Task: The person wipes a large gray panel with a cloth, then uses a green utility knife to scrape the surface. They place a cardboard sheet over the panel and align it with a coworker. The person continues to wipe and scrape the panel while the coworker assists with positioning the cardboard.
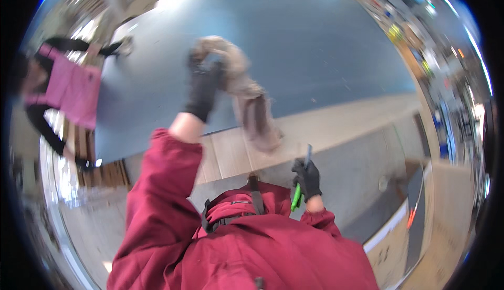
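Note:
My left hand (205, 87), in a black glove, is raised over the large blue-grey panel (304, 43). It is closed on a brownish-grey rag (254, 114), blurred by motion, which hangs down to the right toward the panel's near edge. Lower and to the right, close to my body, my right hand (308, 179) also wears a black glove. Its fingers are wrapped round a green-handled tool (296, 196). A narrow grey-blue end sticks up past the fingers; whether it is a blade I cannot tell.
A co-worker in a pink apron (71, 87) stands at the panel's left side, one gloved hand near its corner. Pale boards (223, 156) run along the near edge. At the lower right stand cardboard boxes (449, 206) and an orange-handled tool (411, 217).

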The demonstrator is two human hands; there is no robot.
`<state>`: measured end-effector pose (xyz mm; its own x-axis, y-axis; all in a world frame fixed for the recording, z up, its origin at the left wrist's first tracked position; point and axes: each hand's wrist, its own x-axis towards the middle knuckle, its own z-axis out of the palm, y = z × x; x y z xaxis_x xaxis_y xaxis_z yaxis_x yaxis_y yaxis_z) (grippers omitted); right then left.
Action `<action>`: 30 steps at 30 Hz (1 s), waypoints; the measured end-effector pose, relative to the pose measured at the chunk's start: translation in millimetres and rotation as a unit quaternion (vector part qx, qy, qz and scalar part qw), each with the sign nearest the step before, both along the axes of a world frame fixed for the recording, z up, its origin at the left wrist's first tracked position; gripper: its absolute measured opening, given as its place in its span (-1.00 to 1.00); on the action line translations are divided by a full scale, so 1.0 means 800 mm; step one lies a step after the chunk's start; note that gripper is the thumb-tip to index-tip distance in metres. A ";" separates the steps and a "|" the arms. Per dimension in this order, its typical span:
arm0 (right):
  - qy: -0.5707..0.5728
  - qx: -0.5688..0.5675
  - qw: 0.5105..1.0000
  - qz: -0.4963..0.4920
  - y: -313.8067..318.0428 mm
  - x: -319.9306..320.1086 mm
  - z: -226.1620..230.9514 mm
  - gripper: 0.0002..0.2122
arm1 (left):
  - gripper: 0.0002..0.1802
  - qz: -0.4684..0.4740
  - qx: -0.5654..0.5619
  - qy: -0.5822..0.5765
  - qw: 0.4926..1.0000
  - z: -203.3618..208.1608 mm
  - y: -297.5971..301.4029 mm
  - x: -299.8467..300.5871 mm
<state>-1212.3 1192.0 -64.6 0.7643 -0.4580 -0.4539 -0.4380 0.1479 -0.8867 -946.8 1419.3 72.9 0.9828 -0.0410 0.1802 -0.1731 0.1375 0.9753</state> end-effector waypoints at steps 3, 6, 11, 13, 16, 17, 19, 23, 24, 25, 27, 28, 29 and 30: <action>-0.044 0.041 0.998 -0.017 -0.018 0.020 0.046 -0.81 | -0.11 0.094 0.278 -0.191 0.937 -0.069 -0.072 -0.085; -0.112 0.078 0.990 -0.017 -0.014 0.052 0.086 -0.79 | -0.01 -0.246 0.185 -0.023 0.951 -0.102 -0.107 -0.181; -0.176 0.140 0.952 0.209 0.018 0.092 0.088 -0.64 | -0.35 -0.479 -0.068 0.321 0.814 -0.107 -0.089 -0.245; -0.254 0.018 0.887 0.386 0.026 0.125 0.062 -0.56 | -0.76 -0.391 -0.177 0.385 0.817 -0.107 -0.069 -0.251; -0.304 -0.406 0.802 0.317 0.012 0.201 0.012 -0.38 | -0.76 -0.237 -0.110 0.407 0.876 -0.116 -0.001 -0.252; -0.275 -0.456 0.799 0.280 0.000 0.234 -0.004 -0.37 | -0.75 -0.179 -0.083 0.378 0.904 -0.118 0.026 -0.256; -0.269 -0.558 0.745 0.248 -0.014 0.283 -0.033 -0.41 | -0.73 -0.122 0.043 0.367 0.921 -0.119 0.093 -0.274; -0.186 -0.622 0.712 0.267 0.046 0.319 -0.078 -0.44 | -0.72 -0.003 0.035 0.428 0.903 -0.121 0.178 -0.325; -0.171 -0.669 0.677 0.254 0.084 0.324 -0.083 -0.43 | -0.72 0.022 -0.032 0.439 0.898 -0.123 0.195 -0.338; -0.167 -0.713 0.641 0.230 0.127 0.328 -0.085 -0.42 | -0.73 0.047 -0.054 0.449 0.891 -0.127 0.205 -0.348; -0.104 -0.700 0.676 0.207 0.228 0.339 -0.084 -0.37 | -0.73 0.098 -0.099 0.465 0.874 -0.135 0.224 -0.360; -0.142 -0.693 0.667 0.233 0.273 0.343 -0.079 -0.37 | -0.75 0.121 -0.114 0.463 0.871 -0.136 0.232 -0.370; -0.148 -0.672 0.689 0.229 0.324 0.349 -0.075 -0.37 | -0.75 0.132 -0.118 0.474 0.862 -0.140 0.241 -0.375; -0.147 -0.601 0.716 0.324 0.361 0.361 -0.067 -0.37 | -0.75 0.152 -0.146 0.463 0.861 -0.141 0.249 -0.381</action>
